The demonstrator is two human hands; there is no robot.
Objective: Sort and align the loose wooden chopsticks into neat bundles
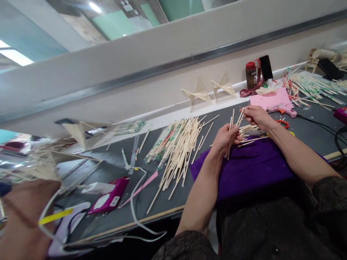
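My left hand [227, 138] is closed around several thin wooden chopsticks [232, 142], which stick out above and below the fist. The fingertips of my right hand [255, 115] pinch the upper end of one of these chopsticks. Beneath both hands a purple cloth [244, 173] covers the front of the grey table [311, 131]. More loose sticks lie on the cloth just behind my left hand, along with scissors with a red handle [283, 124]. To the left lies a large pile of bare chopsticks [185, 148].
Wrapped chopsticks [162, 141] lie beside the pile. A pink glue gun [283, 110] with a black cord rests at the right, near a bottle with a red lid [251, 75]. Stick structures [197, 95] stand along the wall. A co-worker's arm [29, 213] reaches in at far left, near a magenta packet [110, 196].
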